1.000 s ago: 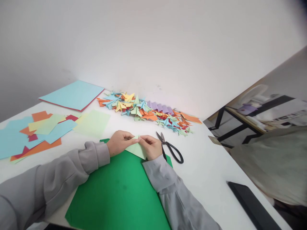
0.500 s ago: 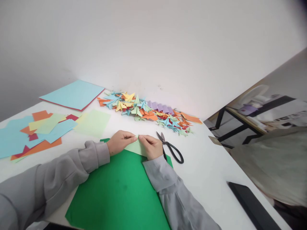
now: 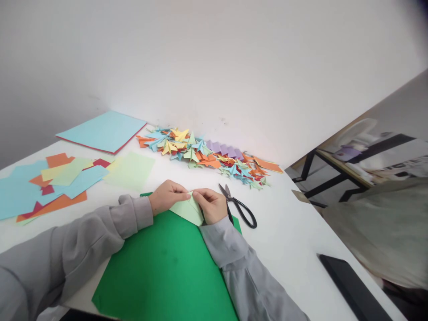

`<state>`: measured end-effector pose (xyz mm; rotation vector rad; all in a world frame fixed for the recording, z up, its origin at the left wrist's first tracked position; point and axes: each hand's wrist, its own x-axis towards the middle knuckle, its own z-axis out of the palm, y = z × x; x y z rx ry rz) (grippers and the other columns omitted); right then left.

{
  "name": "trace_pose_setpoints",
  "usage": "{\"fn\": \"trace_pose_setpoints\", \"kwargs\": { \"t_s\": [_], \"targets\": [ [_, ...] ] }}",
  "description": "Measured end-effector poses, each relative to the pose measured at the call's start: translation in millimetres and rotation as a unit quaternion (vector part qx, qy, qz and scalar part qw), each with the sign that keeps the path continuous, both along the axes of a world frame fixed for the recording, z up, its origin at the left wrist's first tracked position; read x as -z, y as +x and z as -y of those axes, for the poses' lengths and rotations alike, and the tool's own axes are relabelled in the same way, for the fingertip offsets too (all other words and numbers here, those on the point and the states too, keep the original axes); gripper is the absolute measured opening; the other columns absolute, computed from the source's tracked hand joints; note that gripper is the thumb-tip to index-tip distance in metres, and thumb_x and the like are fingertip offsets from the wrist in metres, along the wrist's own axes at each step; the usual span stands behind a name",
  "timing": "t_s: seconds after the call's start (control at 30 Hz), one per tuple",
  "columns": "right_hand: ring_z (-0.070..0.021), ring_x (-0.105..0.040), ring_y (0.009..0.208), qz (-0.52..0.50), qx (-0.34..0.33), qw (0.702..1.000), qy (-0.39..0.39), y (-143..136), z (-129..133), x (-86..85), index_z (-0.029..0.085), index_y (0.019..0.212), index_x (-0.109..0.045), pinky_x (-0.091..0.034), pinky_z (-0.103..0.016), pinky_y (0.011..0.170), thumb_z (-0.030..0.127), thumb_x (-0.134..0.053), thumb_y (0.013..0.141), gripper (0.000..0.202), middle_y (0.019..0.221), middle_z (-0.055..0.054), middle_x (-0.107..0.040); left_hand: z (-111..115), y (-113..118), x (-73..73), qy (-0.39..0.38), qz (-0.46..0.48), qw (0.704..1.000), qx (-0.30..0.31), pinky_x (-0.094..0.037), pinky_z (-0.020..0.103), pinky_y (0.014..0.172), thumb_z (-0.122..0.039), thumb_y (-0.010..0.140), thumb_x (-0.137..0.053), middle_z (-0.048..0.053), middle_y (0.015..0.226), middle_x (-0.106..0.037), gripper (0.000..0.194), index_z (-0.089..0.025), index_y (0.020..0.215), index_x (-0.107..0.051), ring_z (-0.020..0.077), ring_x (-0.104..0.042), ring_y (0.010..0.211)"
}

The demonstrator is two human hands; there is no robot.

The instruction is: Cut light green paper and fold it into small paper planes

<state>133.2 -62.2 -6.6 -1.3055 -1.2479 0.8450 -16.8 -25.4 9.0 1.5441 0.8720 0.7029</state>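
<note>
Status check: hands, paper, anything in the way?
Left hand and right hand: both pinching light green paper over green sheet. Paper: partly folded. Scissors beside right hand, apparently not blocking.

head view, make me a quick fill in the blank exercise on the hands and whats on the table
1. The left hand and right hand hold one piece of paper coloured pale ____.
2. The scissors lie closer to the ____ hand.
3. Along the underside of the large light blue sheet at the back left, a ____ edge shows.
4. The heap of colourful folded pieces lies at the back of the table, along the white ____.

Missing words: green; right; red; wall.
</note>
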Motion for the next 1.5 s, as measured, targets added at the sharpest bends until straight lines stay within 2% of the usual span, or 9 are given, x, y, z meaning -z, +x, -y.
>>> {"fn": "trace_pose_setpoints", "kwargs": {
  "t_s": [0.2, 0.43, 0.63, 0.77, 1.1, 1.33, 1.5],
  "targets": [
    [-0.0091, -0.046, 0.045, 0.006, 0.009, 1.0, 0.001, -0.8, 2.1, -4.1, 0.016, 0.06, -0.066, -0.037, -0.022, 0.045, 0.029, -0.064, 0.061, 0.013, 0.049, 0.002, -0.059, -1.4, 0.6, 0.3, -0.014, 0.007, 1.0, 0.007, -0.034, 0.023, 0.053, -0.03, 0.062, -0.06, -0.003, 0.05, -0.053, 0.021, -0.01, 0.062, -0.064, 0.0096, -0.044, 0.051],
    [-0.0073, -0.036, 0.04, -0.043, -0.001, 0.999, -0.031, -1.9, 2.3, -6.4, 0.016, 0.055, -0.062, -0.029, -0.021, 0.041, 0.034, -0.061, 0.062, 0.019, 0.04, 0.005, -0.047, -0.3, 1.1, -0.9, -0.027, 0.009, 1.0, 0.011, -0.032, 0.023, 0.051, -0.034, 0.061, -0.059, -0.004, 0.047, -0.048, 0.023, -0.011, 0.058, -0.061, 0.0087, -0.041, 0.049],
    [-0.0079, -0.038, 0.044, -0.004, -0.008, 1.0, -0.018, -4.3, 2.9, -7.4, 0.016, 0.057, -0.059, -0.031, -0.022, 0.044, 0.038, -0.063, 0.06, 0.023, 0.046, 0.004, -0.05, -0.4, 1.4, -1.3, -0.005, -0.004, 1.0, 0.012, -0.028, 0.022, 0.049, -0.034, 0.061, -0.058, -0.004, 0.046, -0.045, 0.023, -0.011, 0.055, -0.058, 0.008, -0.037, 0.048],
    [-0.0079, -0.037, 0.044, 0.019, -0.023, 0.999, -0.014, -5.2, 2.9, -7.7, 0.017, 0.056, -0.055, -0.03, -0.022, 0.044, 0.038, -0.058, 0.063, 0.022, 0.046, 0.005, -0.046, -0.8, 1.5, -0.4, 0.017, -0.02, 1.0, 0.015, -0.026, 0.022, 0.048, -0.034, 0.061, -0.057, -0.005, 0.045, -0.042, 0.024, -0.011, 0.054, -0.057, 0.0075, -0.035, 0.048],
    [-0.0078, -0.031, 0.042, -0.009, -0.03, 0.999, -0.033, -3.0, 2.7, -4.4, 0.017, 0.057, -0.055, -0.024, -0.021, 0.041, 0.045, -0.054, 0.068, 0.03, 0.043, 0.007, -0.038, 0.4, 1.1, -2.5, -0.009, -0.005, 1.0, 0.013, -0.03, 0.023, 0.05, -0.034, 0.062, -0.057, -0.004, 0.048, -0.045, 0.024, -0.01, 0.057, -0.058, 0.0084, -0.038, 0.049],
    [-0.0084, -0.039, 0.046, 0.006, -0.027, 1.0, -0.006, -4.6, 2.2, -5.5, 0.016, 0.059, -0.057, -0.031, -0.022, 0.045, 0.043, -0.062, 0.062, 0.027, 0.048, 0.004, -0.049, 0.3, 1.6, -1.9, 0.035, -0.008, 0.999, 0.021, -0.026, 0.023, 0.05, -0.036, 0.065, -0.054, -0.004, 0.048, -0.038, 0.027, -0.012, 0.053, -0.052, 0.0078, -0.033, 0.05],
    [-0.0086, -0.04, 0.046, 0.016, -0.006, 1.0, 0.017, -3.1, 0.7, -3.0, 0.016, 0.06, -0.059, -0.033, -0.022, 0.046, 0.041, -0.061, 0.065, 0.025, 0.048, 0.004, -0.051, 0.4, 1.1, -2.0, 0.055, -0.011, 0.998, 0.018, -0.024, 0.022, 0.048, -0.04, 0.07, -0.05, -0.005, 0.047, -0.028, 0.036, -0.013, 0.047, -0.045, 0.0071, -0.027, 0.049]
  ]
}}
